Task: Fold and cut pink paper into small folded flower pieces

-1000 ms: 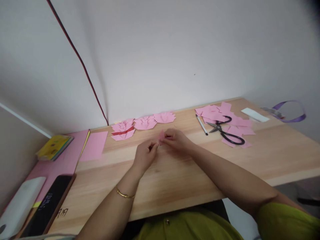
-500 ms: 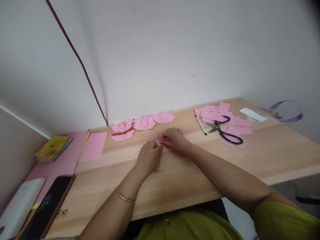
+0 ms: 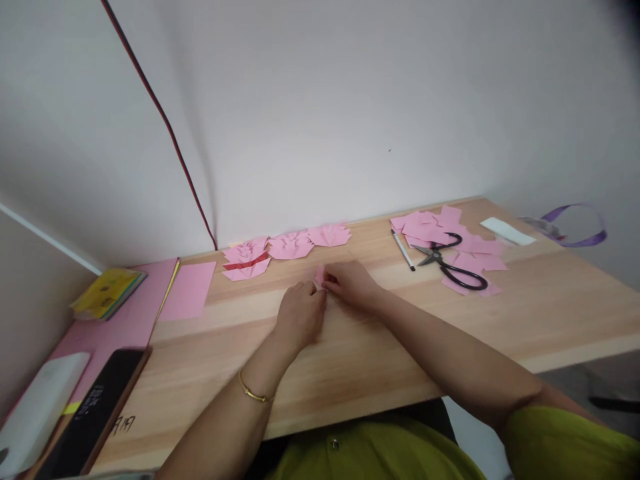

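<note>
A small piece of pink paper shows between my two hands, mostly covered by fingers. My left hand has its fingers curled and closed at the paper's near edge. From the other side, my right hand pinches the paper between thumb and fingers. Both hands rest low over the wooden table, almost touching each other. Beyond them, along the wall, lie folded pink paper pieces with pleated, pointed tops. One folded piece at the left carries a red strip.
On the right lie black-handled scissors with blades apart, over loose pink paper pieces. Beside them are a pen and a white strip. At left are pink sheets, a yellow packet, a phone and a white device.
The fingers of my right hand have drawn closer together around the pink paper, and less of it shows. My left hand stays nearly in place. The view has shifted slightly.
</note>
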Tool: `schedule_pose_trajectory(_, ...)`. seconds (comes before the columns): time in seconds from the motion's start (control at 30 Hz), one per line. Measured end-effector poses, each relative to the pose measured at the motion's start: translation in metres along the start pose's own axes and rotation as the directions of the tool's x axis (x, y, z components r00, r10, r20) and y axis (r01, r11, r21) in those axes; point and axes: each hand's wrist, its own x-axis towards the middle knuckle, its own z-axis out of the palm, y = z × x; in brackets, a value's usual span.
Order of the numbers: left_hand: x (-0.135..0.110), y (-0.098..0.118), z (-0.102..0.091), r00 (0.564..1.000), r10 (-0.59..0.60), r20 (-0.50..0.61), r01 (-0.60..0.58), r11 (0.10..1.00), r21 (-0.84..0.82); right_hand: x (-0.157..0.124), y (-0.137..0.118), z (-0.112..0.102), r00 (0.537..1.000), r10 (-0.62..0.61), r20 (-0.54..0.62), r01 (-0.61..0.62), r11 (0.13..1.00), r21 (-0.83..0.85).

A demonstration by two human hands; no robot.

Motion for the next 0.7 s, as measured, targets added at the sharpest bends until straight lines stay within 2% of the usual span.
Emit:
schedule_pose_trajectory(0.33, 0.0, 0.002, 0.001, 1.0, 0.0, -0.019, 0.0, 1.0, 0.006, 0.004, -0.001, 0.005, 0.999, 0.025, -0.046, -0.032, 0.989, -0.146)
schedule_pose_trajectory(0.57, 0.0, 0.004, 0.009, 0.989, 0.051, -0.141, -0.069, 0.99, -0.122, 0.005, 0.002, 0.007, 0.999, -0.005, -0.043, 0.001, 0.995, -0.102)
schedule_pose_trajectory(0.7, -0.003, 0.006, 0.009, 0.989, 0.059, -0.137, -0.08, 0.985, -0.155, 0.003, 0.002, 0.003, 0.998, -0.056, -0.001, 0.056, 0.996, -0.072)
